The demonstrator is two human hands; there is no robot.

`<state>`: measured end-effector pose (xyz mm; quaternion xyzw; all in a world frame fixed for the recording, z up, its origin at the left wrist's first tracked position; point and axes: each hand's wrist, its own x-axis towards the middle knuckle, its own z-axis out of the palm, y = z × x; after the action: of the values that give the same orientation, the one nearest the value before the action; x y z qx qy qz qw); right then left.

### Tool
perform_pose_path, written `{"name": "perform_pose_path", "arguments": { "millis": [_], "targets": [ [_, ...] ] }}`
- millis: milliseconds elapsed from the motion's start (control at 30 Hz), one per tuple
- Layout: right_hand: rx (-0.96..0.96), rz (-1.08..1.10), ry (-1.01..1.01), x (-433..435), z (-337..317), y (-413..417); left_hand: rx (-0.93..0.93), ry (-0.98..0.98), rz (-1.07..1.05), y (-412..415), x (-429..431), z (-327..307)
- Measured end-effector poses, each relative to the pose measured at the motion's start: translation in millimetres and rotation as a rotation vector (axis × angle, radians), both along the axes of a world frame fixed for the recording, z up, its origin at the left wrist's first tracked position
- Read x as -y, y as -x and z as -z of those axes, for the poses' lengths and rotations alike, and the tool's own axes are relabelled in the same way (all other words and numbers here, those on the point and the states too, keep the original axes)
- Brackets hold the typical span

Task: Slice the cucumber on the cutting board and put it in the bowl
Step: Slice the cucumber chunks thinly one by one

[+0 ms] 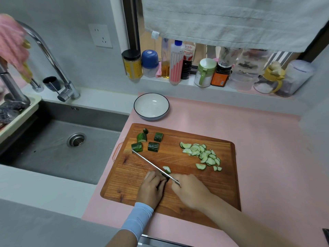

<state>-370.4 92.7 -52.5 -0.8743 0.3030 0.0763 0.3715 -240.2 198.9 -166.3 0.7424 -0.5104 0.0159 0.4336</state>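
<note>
A wooden cutting board [178,184] lies on the pink counter. Near its middle front my left hand [151,188] holds down a short cucumber piece [167,177] with curled fingers. My right hand [190,191] grips the handle of a knife [151,163], whose long blade runs up and left across the board and rests against that piece. A fresh slice [167,169] lies just right of the blade. Several thin slices [203,155] are piled at the board's right. Several thick cucumber chunks [147,141] sit at its far left corner. A white bowl [151,106] with a dark rim stands behind the board with nothing in it.
A steel sink [62,139] with a tall faucet [53,61] lies left of the board. Bottles and jars [195,68] line the window ledge behind the bowl, under a hanging grey towel [231,20]. A dish rack [16,114] sits at the sink's left edge.
</note>
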Motion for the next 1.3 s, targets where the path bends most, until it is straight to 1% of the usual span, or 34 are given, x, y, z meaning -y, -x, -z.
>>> {"name": "perform_pose_path", "arguments": {
  "millis": [200,400,567,833,1033,1300],
  "targets": [
    [0.027,-0.016,0.016,-0.3,-16.3,25.2,-0.033,0.001,0.005,-1.5,-0.2,2.2],
    [0.001,-0.001,-0.001,3.1,-9.2,46.4,-0.029,-0.003,0.018,-2.7,-0.9,4.5],
    [-0.002,-0.019,-0.002,2.3,-5.2,40.8,-0.023,0.002,0.009,-2.2,0.2,2.6],
    [-0.039,0.015,-0.021,3.2,4.4,1.7,0.009,0.02,0.02,-2.3,-0.6,2.8],
    [-0.04,0.007,-0.013,8.5,3.5,0.4,0.069,0.006,0.05,-2.5,-0.8,6.0],
    [0.0,-0.003,0.009,4.4,-9.7,16.3,0.046,0.012,0.053,-4.0,0.2,4.8]
  ]
}}
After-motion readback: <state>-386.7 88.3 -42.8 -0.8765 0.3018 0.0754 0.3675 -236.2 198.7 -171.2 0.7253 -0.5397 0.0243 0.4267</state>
